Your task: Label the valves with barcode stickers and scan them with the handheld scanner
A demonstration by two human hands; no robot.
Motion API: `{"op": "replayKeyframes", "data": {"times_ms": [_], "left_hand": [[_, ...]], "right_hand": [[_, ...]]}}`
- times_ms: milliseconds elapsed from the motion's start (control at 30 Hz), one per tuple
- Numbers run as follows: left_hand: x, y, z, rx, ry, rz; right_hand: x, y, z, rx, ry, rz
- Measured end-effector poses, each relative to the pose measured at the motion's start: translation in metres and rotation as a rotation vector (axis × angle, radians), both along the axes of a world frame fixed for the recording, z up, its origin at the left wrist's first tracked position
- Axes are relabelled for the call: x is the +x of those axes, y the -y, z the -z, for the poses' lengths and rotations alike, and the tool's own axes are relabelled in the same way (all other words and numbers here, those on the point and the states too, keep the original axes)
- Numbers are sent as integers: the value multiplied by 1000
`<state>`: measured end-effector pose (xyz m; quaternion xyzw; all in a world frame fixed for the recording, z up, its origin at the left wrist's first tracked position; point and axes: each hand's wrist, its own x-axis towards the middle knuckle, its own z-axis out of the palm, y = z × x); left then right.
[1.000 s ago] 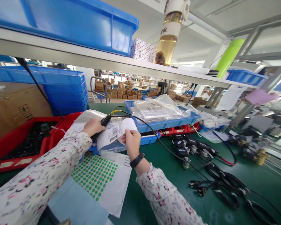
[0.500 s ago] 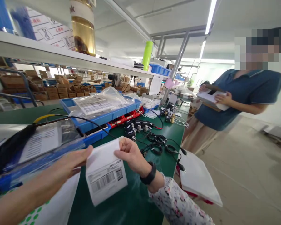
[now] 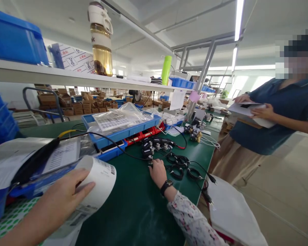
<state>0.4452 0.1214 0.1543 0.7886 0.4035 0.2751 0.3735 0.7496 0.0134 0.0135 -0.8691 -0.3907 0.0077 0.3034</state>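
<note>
My left hand (image 3: pixel 66 191) is closed on a strip of white printed labels (image 3: pixel 102 182), thumb and fingers pinching its edge. The strip curls up and over, and printed barcodes show in part on it. My right hand (image 3: pixel 158 173), with a black watch on its wrist, rests low over the green table. Its fingers are bent together at a small dark piece by the black parts with metal connectors (image 3: pixel 146 150); what exactly they grip is hidden. Coiled black cables (image 3: pixel 178 160) lie just right of that hand.
Blue trays (image 3: pixel 123 128) with bagged papers stand at the left, above red bins (image 3: pixel 143 133). A shelf (image 3: pixel 66 78) overhead carries a drink bottle (image 3: pixel 102 44) and a green cylinder (image 3: pixel 166 70). A co-worker (image 3: pixel 267 133) holding a white box stands right, near a white-topped stool (image 3: pixel 233 212).
My right hand has let go of the labels and moved right and forward to the black parts. My left hand now holds the labels alone, and they curl over. The view has shifted.
</note>
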Motion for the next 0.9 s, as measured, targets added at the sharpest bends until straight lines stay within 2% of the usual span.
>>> {"op": "replayKeyframes", "data": {"times_ms": [100, 167, 233, 300, 367, 433, 533, 600, 667, 700, 767, 833, 900], "left_hand": [[2, -4, 8, 520, -143, 70], [2, -6, 13, 748, -175, 104], [4, -5, 14, 880, -182, 157], [9, -1, 9, 886, -144, 237], [17, 4, 1, 760, -43, 285], [27, 6, -7, 493, 58, 234], [42, 1, -9, -119, 162, 70], [51, -7, -2, -543, 248, -7], [62, -17, 12, -835, 349, -105], [69, -22, 20, -916, 385, -158], [83, -31, 36, -979, 414, -233], [99, -39, 50, -972, 411, -233], [116, -46, 60, -938, 405, -177]], "right_hand": [[-9, -20, 8, -64, 71, 75], [-9, -27, 10, -68, 119, 117], [-2, -32, 7, -67, 189, 130], [9, -39, 3, -95, 229, 101], [19, -50, 0, -144, 206, 64], [27, -60, 1, -178, 151, 68], [32, -70, 9, -197, 92, 101], [35, -71, 14, -183, 56, 92], [40, -68, 19, -141, 13, 68], [43, -67, 22, -109, -13, 56], [51, -64, 27, -29, -80, 36], [59, -62, 32, 67, -160, 20], [66, -61, 37, 174, -237, 7]]}}
